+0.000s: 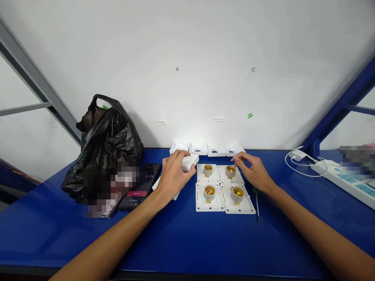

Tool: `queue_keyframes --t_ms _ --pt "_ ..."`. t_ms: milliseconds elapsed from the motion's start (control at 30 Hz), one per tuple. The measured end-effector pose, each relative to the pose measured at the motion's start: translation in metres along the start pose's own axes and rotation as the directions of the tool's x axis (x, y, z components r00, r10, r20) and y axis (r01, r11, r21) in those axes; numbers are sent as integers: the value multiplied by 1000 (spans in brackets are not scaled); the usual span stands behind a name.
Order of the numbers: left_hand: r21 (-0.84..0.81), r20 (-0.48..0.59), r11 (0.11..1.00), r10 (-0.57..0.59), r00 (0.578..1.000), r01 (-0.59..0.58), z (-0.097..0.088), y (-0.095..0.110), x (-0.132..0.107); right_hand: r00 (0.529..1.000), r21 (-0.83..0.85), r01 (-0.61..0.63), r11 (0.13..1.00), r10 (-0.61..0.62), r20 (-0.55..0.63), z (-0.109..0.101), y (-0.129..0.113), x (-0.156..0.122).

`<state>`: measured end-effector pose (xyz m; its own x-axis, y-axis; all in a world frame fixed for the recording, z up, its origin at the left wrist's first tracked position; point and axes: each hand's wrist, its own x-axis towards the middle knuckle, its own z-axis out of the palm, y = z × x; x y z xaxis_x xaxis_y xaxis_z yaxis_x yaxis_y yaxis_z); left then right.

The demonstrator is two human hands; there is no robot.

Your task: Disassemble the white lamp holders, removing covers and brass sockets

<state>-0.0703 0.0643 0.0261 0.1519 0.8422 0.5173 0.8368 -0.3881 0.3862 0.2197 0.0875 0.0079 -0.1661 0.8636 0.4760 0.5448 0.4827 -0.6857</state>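
Note:
My left hand point(176, 171) grips a white square lamp holder point(191, 161) by its edges; a bit of brass colour shows beside the fingers. My right hand point(253, 169) hovers at the far right lamp socket base point(231, 171), fingertips drawn together; whether they hold something small cannot be made out. That base lies with several others in a two-row block, each a white square plate with a brass-lined round socket. Beyond the block, several white square covers point(216, 149) with round holes stand in a row. Another white piece point(157, 184) is partly hidden under my left hand.
A green-handled screwdriver point(258, 208) lies right of the plates. To the left are a phone point(139, 191) showing a timer and a black plastic bag point(113, 136). A white power strip point(348, 181) with a charger cable sits at the right, on the blue table point(187, 246).

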Motion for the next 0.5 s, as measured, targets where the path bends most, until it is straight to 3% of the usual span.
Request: queue_keyframes --t_ms 133,267,400,500 --pt "-153 -164 988 7 986 -32 -6 9 0 999 54 30 998 -32 33 3 -15 -5" --pt "-378 -278 887 165 946 -265 -4 28 -13 978 407 -90 909 3 210 9 -36 -13" --pt "-451 -175 804 345 922 -387 4 41 -32 924 571 -245 783 10 383 11 -52 -19" --pt "-432 -122 783 441 889 -448 8 41 -39 926 608 -280 743 42 374 11 -55 -19"
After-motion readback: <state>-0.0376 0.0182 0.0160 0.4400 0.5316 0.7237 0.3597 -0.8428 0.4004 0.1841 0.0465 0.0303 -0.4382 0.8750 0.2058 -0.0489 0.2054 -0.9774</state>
